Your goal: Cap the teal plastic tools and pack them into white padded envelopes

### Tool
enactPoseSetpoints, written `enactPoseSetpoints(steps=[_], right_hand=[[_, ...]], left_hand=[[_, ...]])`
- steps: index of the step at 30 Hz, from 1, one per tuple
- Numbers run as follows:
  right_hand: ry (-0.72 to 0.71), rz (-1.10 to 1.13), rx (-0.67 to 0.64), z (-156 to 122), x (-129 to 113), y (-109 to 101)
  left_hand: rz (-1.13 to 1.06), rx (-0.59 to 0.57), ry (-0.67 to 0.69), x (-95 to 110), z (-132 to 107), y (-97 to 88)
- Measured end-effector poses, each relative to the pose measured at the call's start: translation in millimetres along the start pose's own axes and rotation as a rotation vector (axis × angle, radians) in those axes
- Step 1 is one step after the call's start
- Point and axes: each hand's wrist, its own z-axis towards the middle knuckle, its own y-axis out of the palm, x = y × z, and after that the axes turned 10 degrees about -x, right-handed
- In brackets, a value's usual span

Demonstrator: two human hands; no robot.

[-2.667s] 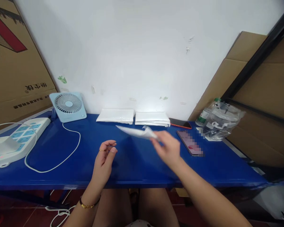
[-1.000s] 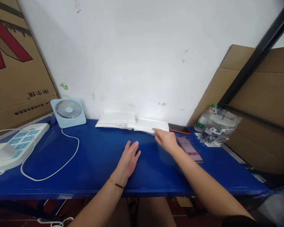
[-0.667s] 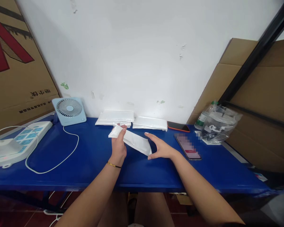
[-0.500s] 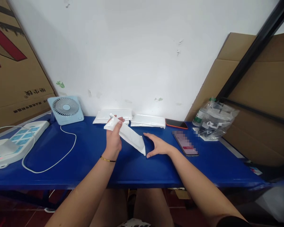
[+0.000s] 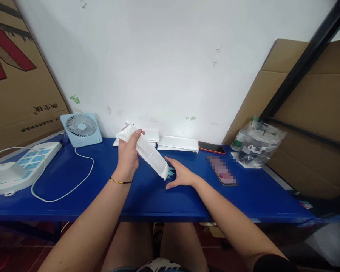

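Observation:
A long white plastic packet (image 5: 150, 152) slants down to the right over the table, gripped near its upper end by my left hand (image 5: 129, 149). Several thin light-blue sticks (image 5: 170, 173) poke out of its lower end; what they are I cannot make out. Around that end curves my right hand (image 5: 180, 174), thumb and fingers apart, with the sticks between them. Whether it touches them is unclear. Behind the packet, two stacks of flat white packets lie by the wall: a left stack (image 5: 151, 135), partly hidden, and a right stack (image 5: 178, 143).
On the blue table (image 5: 82, 204) stand a light-blue fan (image 5: 82, 130) and a white power strip (image 5: 28, 164) with a looping cable. To the right lie an orange-edged phone (image 5: 211, 147), another phone (image 5: 222, 172), a bottle (image 5: 239, 139) and a clear plastic bag (image 5: 260, 145). Cardboard flanks both sides.
My left hand has lifted the packet up and to the left. Light-blue sticks now show at its lower end, and my right hand has shifted left towards them.

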Motion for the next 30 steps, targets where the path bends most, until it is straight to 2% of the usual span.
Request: enactPoseSetpoints(steps=[5,8,12,15,20,24,30], right_hand=[[-0.015,-0.061,0.098,14.2,-8.2,8.5],[0.035,-0.072,0.166,26.5,-9.5,16.1],[0.119,-0.007,0.211,33.7,-4.6,21.3],[0.120,-0.036,0.216,31.5,-1.4,19.7],[0.051,-0.179,0.228,25.6,-3.6,15.9],[0.029,-0.203,0.168,22.3,-6.6,14.6],[0.018,-0.283,0.112,18.8,-9.8,12.6]], left_hand=[[0.015,-0.018,-0.018,1.1,-2.5,5.3],[0.036,-0.045,-0.029,-5.4,-7.8,6.2],[-0.011,0.013,-0.054,-10.8,-9.9,1.3],[-0.036,0.042,-0.057,-5.8,-3.3,-6.4],[0.005,0.040,0.001,20.4,15.5,-22.8],[0.082,-0.005,0.012,47.7,26.4,-33.2],[0.127,-0.117,0.133,85.9,33.9,-34.0]])
